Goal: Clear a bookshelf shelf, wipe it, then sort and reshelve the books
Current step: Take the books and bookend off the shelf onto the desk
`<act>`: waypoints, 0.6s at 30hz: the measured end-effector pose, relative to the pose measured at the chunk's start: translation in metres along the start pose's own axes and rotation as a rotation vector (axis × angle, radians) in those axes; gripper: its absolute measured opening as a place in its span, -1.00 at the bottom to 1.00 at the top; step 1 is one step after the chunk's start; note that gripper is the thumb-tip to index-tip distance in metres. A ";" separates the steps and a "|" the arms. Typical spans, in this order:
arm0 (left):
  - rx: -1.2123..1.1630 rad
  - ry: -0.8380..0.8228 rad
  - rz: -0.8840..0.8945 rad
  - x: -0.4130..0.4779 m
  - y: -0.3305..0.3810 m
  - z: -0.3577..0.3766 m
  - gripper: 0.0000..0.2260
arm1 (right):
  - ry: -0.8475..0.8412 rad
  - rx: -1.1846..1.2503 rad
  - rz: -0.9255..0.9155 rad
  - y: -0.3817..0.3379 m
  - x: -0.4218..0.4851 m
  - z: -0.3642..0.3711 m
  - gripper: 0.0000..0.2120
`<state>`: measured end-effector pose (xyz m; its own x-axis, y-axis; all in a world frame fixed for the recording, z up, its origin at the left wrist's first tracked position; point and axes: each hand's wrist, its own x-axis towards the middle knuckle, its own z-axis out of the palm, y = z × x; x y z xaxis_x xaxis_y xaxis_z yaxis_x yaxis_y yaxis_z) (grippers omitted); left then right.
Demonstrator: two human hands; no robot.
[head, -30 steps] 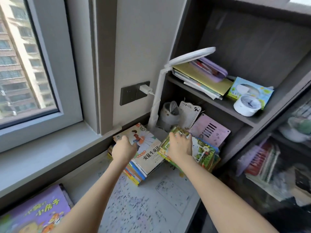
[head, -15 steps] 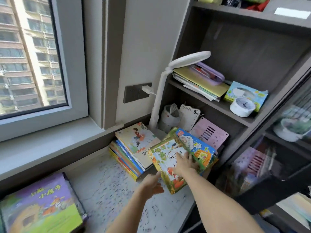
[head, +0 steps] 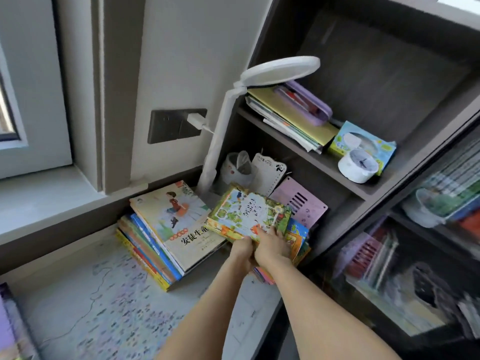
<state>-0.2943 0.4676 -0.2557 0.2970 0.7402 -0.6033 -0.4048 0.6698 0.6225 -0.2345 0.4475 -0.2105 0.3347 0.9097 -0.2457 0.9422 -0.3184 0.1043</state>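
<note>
Two stacks of picture books lie on the desk in front of the bookshelf. The left stack [head: 166, 237] has a pale cover with a girl on top. On the right stack [head: 298, 240] lies a green illustrated book [head: 249, 214], slightly raised at its near edge. My left hand [head: 241, 249] grips that book's near edge from the left. My right hand [head: 272, 246] holds the same edge beside it, fingers curled over the cover. The dark shelf [head: 324, 162] above carries a pile of notebooks [head: 291, 118].
A white desk lamp [head: 226, 118] stands behind the stacks, plugged into a wall socket [head: 176, 124]. A pink perforated board [head: 301, 203], a pen cup [head: 237, 166], a white clock [head: 358, 165] and a tissue box [head: 363, 141] sit by the shelf. Glass-door cabinet [head: 415, 255] at right.
My left hand came off the left stack and joined the right hand on the green book. That book slid back onto the right stack.
</note>
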 end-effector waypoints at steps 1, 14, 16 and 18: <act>0.070 0.025 0.006 0.005 0.005 0.003 -0.73 | 0.001 0.019 -0.002 0.001 0.003 -0.002 -0.43; 0.657 -0.122 0.047 0.011 0.038 0.007 -0.51 | -0.009 0.099 0.166 0.013 0.020 -0.017 -0.34; 0.762 -0.133 0.055 0.008 0.040 0.007 -0.51 | -0.012 0.090 0.210 0.008 0.017 -0.017 -0.35; 0.902 -0.137 0.063 0.007 0.047 0.013 -0.51 | -0.020 0.071 0.239 0.005 0.014 -0.017 -0.37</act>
<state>-0.2999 0.5047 -0.2242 0.4209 0.7385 -0.5267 0.3890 0.3776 0.8403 -0.2253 0.4632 -0.1975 0.5475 0.8013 -0.2410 0.8349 -0.5424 0.0934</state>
